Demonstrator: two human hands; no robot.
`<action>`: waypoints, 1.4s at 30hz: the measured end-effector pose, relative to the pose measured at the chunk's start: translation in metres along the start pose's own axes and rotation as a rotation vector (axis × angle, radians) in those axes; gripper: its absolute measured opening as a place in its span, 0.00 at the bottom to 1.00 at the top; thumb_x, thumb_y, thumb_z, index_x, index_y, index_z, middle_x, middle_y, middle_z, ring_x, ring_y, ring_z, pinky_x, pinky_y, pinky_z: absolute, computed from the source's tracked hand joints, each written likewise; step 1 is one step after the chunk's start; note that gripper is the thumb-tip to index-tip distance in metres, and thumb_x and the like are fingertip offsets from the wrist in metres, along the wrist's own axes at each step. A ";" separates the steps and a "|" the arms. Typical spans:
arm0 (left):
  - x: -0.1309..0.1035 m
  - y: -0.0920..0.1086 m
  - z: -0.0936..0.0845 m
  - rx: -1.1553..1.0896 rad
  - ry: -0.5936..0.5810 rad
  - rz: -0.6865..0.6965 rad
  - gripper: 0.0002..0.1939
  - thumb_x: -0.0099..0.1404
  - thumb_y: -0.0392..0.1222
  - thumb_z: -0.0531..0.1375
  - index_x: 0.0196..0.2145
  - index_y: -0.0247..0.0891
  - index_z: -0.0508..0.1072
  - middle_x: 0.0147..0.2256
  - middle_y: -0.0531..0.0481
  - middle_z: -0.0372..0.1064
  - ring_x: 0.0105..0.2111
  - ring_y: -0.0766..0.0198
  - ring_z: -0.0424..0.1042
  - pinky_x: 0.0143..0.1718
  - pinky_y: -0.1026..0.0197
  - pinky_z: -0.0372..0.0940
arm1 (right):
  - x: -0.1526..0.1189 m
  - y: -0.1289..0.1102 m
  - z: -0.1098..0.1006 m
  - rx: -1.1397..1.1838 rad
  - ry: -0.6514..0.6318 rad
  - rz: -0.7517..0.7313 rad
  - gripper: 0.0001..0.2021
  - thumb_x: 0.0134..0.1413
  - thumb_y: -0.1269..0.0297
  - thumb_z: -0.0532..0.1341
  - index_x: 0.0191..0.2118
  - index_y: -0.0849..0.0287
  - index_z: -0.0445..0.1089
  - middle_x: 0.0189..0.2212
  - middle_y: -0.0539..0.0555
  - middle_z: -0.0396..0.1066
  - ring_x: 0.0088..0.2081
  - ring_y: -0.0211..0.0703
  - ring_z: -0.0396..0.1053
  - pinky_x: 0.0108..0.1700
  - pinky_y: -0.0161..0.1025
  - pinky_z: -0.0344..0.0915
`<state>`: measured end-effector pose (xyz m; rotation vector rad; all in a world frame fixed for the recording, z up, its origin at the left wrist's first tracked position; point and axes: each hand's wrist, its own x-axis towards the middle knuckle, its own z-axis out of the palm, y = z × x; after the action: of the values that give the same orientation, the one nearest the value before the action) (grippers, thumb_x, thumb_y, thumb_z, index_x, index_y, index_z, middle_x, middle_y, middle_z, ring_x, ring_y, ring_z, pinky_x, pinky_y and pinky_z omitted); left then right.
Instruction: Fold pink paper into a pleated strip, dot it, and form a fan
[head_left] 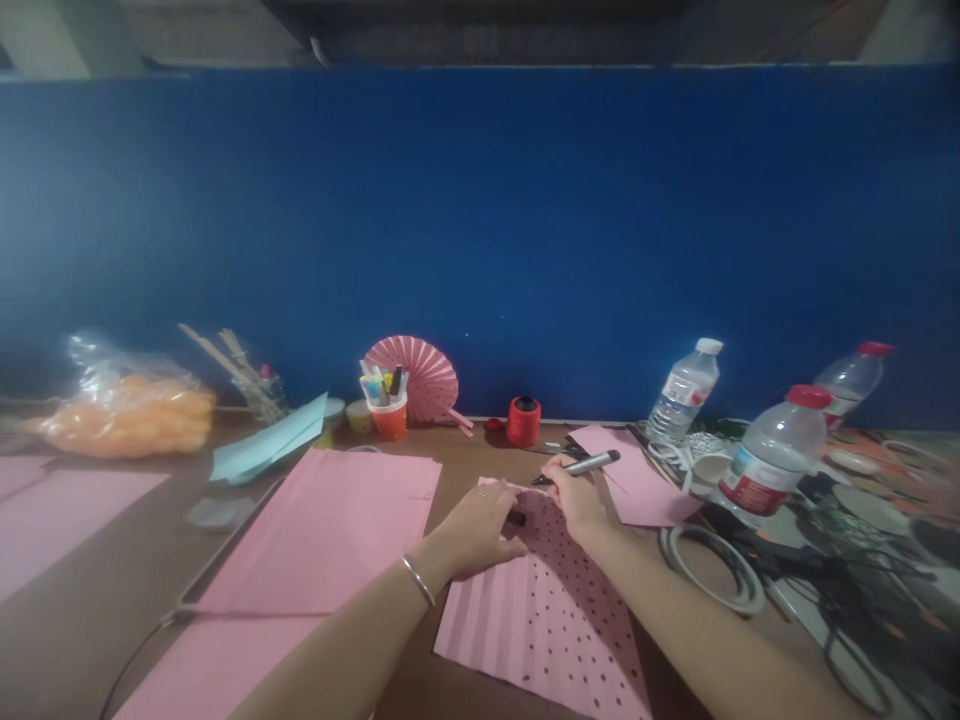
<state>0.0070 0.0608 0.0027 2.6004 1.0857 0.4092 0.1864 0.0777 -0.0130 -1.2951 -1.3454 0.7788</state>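
Observation:
My right hand (577, 500) is closed round a grey marker (595, 464), its dark tip down near the top edge of a pink sheet (577, 620). Black dots cover the sheet's right part, and fold stripes run down its left part. My left hand (480, 525), with a bangle at the wrist, rests on the upper left of this sheet. Between its thumb and fingers a black marker cap (516, 518) shows; the fingers' grip on it is partly hidden.
Pink paper (360, 510) lies to the left, light blue paper (270, 440) behind it. A pleated pink fan (420, 375), a pen cup (389, 420) and a red thread spool (523, 424) stand by the blue wall. Bottles (776, 455) and cables (709, 570) crowd the right.

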 end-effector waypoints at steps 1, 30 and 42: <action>-0.001 -0.002 0.001 0.003 -0.012 -0.019 0.34 0.52 0.52 0.59 0.54 0.38 0.54 0.54 0.42 0.55 0.55 0.53 0.51 0.54 0.53 0.46 | -0.002 0.002 0.003 -0.001 0.015 0.006 0.10 0.44 0.60 0.52 0.19 0.56 0.56 0.12 0.43 0.49 0.16 0.34 0.49 0.20 0.34 0.48; -0.002 -0.015 0.004 0.020 -0.082 -0.164 0.48 0.47 0.63 0.58 0.58 0.34 0.48 0.58 0.36 0.44 0.58 0.46 0.42 0.54 0.50 0.44 | -0.008 0.009 -0.003 -0.352 0.025 -0.070 0.13 0.45 0.59 0.54 0.17 0.56 0.51 0.13 0.44 0.51 0.19 0.36 0.52 0.22 0.34 0.48; -0.002 -0.017 0.007 0.033 -0.054 -0.118 0.45 0.48 0.62 0.58 0.57 0.34 0.49 0.57 0.37 0.47 0.57 0.47 0.44 0.55 0.50 0.44 | -0.010 0.011 0.003 -0.262 -0.193 -0.159 0.10 0.42 0.63 0.56 0.17 0.58 0.57 0.14 0.45 0.56 0.20 0.35 0.54 0.23 0.33 0.50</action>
<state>-0.0026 0.0696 -0.0101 2.5437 1.2296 0.2943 0.1851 0.0713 -0.0262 -1.3187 -1.7293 0.6447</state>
